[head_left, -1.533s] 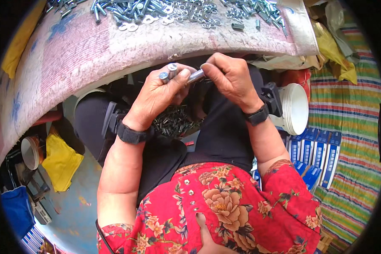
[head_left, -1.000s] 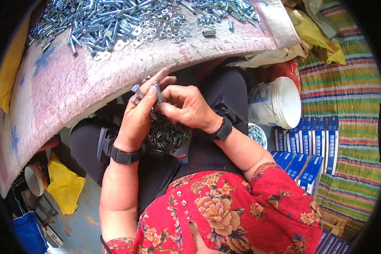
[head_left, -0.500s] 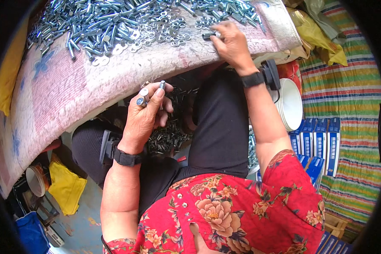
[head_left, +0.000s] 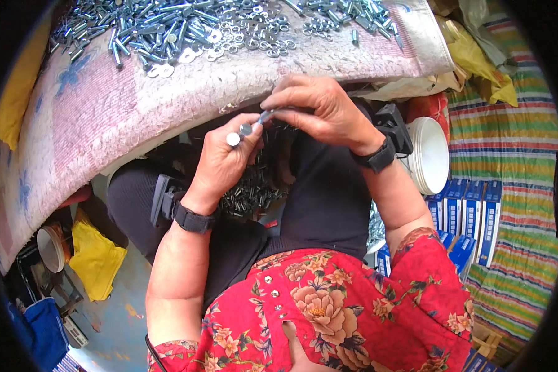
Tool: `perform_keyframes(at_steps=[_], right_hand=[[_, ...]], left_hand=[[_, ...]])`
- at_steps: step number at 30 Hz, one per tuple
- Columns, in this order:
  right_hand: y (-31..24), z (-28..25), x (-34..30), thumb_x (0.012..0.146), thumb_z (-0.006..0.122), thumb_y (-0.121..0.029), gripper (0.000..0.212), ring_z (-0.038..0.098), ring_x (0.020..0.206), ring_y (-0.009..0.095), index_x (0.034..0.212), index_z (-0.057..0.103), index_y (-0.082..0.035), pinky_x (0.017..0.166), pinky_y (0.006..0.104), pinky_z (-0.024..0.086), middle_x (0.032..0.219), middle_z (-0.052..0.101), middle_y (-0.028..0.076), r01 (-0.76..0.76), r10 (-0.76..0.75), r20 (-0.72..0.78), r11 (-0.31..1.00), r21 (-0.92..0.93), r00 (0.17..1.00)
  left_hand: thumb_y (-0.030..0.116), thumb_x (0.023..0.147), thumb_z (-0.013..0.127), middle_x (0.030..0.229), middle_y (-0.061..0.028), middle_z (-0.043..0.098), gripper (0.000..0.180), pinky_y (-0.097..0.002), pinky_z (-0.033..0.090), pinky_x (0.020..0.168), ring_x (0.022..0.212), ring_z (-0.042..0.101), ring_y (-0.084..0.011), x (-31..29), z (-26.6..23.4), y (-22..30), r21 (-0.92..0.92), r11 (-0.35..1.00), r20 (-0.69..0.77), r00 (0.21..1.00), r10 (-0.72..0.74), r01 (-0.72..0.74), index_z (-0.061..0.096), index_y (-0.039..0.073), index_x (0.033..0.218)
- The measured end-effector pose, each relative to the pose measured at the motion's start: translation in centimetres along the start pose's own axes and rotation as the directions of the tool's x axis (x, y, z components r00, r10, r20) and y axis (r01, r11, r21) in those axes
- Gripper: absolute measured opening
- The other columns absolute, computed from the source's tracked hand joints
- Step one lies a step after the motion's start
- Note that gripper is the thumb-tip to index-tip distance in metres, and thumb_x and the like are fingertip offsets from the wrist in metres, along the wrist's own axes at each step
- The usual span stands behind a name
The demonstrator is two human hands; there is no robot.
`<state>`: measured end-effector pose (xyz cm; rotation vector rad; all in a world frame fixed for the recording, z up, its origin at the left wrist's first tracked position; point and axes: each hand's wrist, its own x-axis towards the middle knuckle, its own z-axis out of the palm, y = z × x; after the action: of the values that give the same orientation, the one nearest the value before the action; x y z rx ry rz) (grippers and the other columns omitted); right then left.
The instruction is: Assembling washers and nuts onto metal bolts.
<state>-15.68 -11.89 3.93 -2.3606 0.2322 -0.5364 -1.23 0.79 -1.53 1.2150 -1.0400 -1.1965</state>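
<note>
A tabletop (head_left: 105, 124) covered with a pink, worn cloth fills the far side, bending in the lens. On its far edge lies a heap of loose bolts (head_left: 149, 31), and just right of that a scatter of washers (head_left: 248, 28), too many of each to count. A second small heap of hardware (head_left: 341, 12) lies farther right.

Near the tabletop's edge, above the lap, both hands meet. The left hand (head_left: 220, 164) is curled shut around two bolts (head_left: 239, 133); their round ends show above the fingers, side by side, long axes pointing up and slightly far-right. The right hand (head_left: 319, 108) pinches the end of a third bolt (head_left: 268, 115) between thumb and fingertips, its long axis lying roughly left to right, touching the left hand's fingers. Whether a washer sits on it cannot be told.

Under the hands, a dark pile of finished pieces (head_left: 251, 192) rests in the lap. To the right stand a white bucket (head_left: 431, 155) and a row of blue boxes (head_left: 468, 214), about six, on a striped mat (head_left: 514, 155). A yellow cloth (head_left: 96, 260) lies near left.
</note>
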Motion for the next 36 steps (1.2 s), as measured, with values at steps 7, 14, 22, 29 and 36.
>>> perform_keyframes(at_steps=[7,14,22,29,36], right_hand=[[-0.7,1.5,0.2,0.074,0.066,-0.011,0.026,0.056,0.056,0.024,0.091,0.048,-0.003,0.052,0.0301,0.042,0.065,0.055,0.011,-0.115,0.116,0.024,0.992,-0.053,0.993],[-0.4,2.7,0.6,0.078,0.063,-0.014,0.017,0.052,0.054,0.019,0.080,0.051,-0.002,0.051,0.0281,0.040,0.063,0.053,0.010,-0.220,0.220,-0.026,0.975,0.025,0.975],[7.4,-3.9,5.1,0.078,0.061,-0.008,0.013,0.055,0.067,0.008,0.088,0.063,-0.001,0.060,0.0221,0.044,0.077,0.063,0.004,-0.270,0.167,-0.415,0.942,-0.202,0.894],[9.8,-2.5,6.2,0.071,0.061,-0.007,0.011,0.058,0.072,0.030,0.082,0.061,-0.005,0.063,0.0329,0.046,0.077,0.059,0.012,-0.106,-0.047,-0.264,0.837,-0.537,0.963],[10.1,-5.2,7.4,0.075,0.062,-0.008,0.012,0.059,0.062,0.015,0.084,0.063,-0.002,0.058,0.0233,0.046,0.070,0.063,0.008,-0.325,0.195,-0.507,0.928,-0.182,0.840]], left_hand=[[0.010,0.088,0.047,0.077,-0.0030,0.058,0.028,-0.0214,0.045,0.056,0.063,0.054,-0.0077,-0.3,0.0,-0.1,-0.095,0.991,0.005,0.995,0.100,-0.099,0.052,0.002,0.115],[0.017,0.090,0.048,0.083,-0.0041,0.058,0.027,-0.0195,0.044,0.053,0.061,0.055,-0.0076,-0.3,-0.8,0.4,-0.102,0.994,0.129,0.991,0.038,-0.025,0.054,-0.001,0.110],[0.018,0.089,0.049,0.083,-0.0069,0.059,0.024,-0.0192,0.043,0.049,0.059,0.057,-0.0112,0.2,-0.9,0.2,-0.495,0.867,-0.003,0.998,-0.063,0.054,0.054,0.000,0.104],[0.018,0.089,0.049,0.083,-0.0090,0.059,0.024,-0.0193,0.045,0.047,0.058,0.059,-0.0132,0.3,-1.1,0.3,-0.588,0.804,-0.021,0.992,-0.122,0.086,0.052,0.000,0.104],[0.018,0.089,0.049,0.082,-0.0099,0.059,0.024,-0.0198,0.046,0.045,0.056,0.059,-0.0144,0.0,-1.1,0.3,-0.628,0.771,0.004,0.991,-0.133,0.106,0.051,-0.001,0.104]])
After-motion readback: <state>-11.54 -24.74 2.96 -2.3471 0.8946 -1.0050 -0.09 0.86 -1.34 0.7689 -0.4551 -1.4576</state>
